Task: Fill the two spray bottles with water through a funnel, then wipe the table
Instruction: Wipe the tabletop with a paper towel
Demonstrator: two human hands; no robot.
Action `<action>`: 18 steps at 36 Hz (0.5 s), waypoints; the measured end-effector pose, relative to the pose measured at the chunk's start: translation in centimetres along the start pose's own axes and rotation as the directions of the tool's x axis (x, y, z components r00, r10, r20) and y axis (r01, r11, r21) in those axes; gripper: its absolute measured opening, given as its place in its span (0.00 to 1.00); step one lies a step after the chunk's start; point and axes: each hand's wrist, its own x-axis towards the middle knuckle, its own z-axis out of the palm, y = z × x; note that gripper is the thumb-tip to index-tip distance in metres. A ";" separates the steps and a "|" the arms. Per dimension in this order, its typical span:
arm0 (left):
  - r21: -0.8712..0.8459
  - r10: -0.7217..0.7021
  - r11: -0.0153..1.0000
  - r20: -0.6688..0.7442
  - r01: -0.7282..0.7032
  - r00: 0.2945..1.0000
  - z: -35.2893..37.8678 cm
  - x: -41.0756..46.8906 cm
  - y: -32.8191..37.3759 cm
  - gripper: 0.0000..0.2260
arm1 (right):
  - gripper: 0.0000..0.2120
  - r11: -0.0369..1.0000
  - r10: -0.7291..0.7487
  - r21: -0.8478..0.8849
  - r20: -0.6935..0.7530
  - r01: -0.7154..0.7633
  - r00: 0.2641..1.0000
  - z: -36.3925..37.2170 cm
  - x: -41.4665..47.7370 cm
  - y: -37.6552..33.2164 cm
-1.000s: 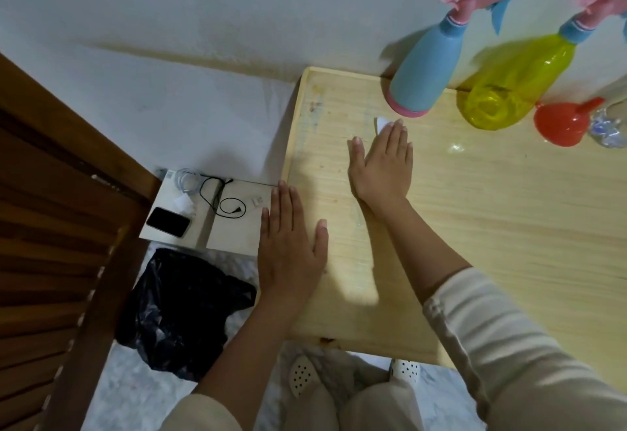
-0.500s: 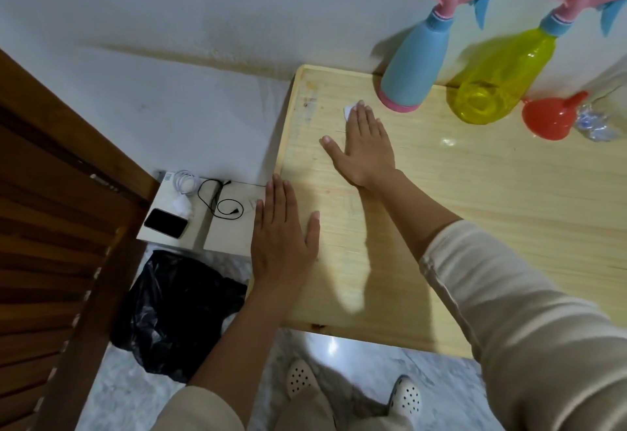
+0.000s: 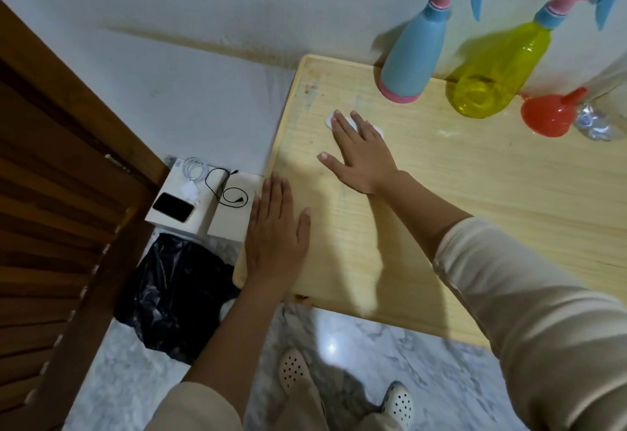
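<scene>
Two spray bottles stood upright at the back of the worktop, against the wall: the blue bottle on the left and the yellow bottle just beside it on the right. Both had pink-and-blue trigger heads fitted.

The funnel, red, sat just right of the yellow bottle. A clear plastic bottle stood close by at the frame edge; whether the two touched could not be told.

Right hand: palm down near the back-left corner, fingers straight, pressing a small white wipe flat on the wood. Grip unclenched, nothing clasped. The wipe showed only around the fingertips, in front of the blue bottle and apart from it.

Left hand: flat on the left edge of the worktop, fingers straight and together, thumb spread. Grip unclenched, holding nothing.

White boxes sat lower, beside the worktop, carrying a phone, a white cable and a black cable.

A black bag lay on the marble floor.
</scene>
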 end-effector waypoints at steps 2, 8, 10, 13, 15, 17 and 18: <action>0.001 -0.006 1.000 0.003 0.006 1.000 0.0 -0.1 0.0 0.30 | 0.35 1.000 -0.016 0.003 0.003 0.016 1.000 0.0 -0.5 -0.1; -0.008 -0.020 1.000 -0.005 0.020 1.000 0.1 -0.5 0.2 0.31 | 0.34 0.998 -0.061 0.005 0.011 0.061 0.998 0.2 -1.8 -0.7; -0.010 -0.026 1.000 -0.005 0.026 1.000 0.1 -0.6 0.3 0.31 | 0.35 0.997 -0.080 0.006 0.021 0.080 0.997 0.3 -2.4 -0.9; -0.011 -0.028 1.000 0.000 0.028 1.000 0.1 -0.5 0.3 0.30 | 0.34 0.993 -0.116 0.040 0.054 0.114 0.992 0.2 -3.4 -0.9; -0.010 -0.029 1.000 0.000 0.029 1.000 0.1 -0.5 0.2 0.30 | 0.30 0.987 -0.118 0.117 0.036 0.113 0.992 -0.1 -3.6 -0.8; -0.008 -0.027 1.000 0.003 0.027 1.000 0.0 -0.6 0.2 0.31 | 0.26 0.979 -0.040 0.197 -0.032 0.045 0.999 0.0 -3.5 -0.6; -0.004 -0.026 1.000 0.003 0.026 1.000 0.0 -0.6 0.2 0.31 | 0.26 0.977 0.012 0.212 -0.063 0.002 0.998 0.0 -3.4 -0.6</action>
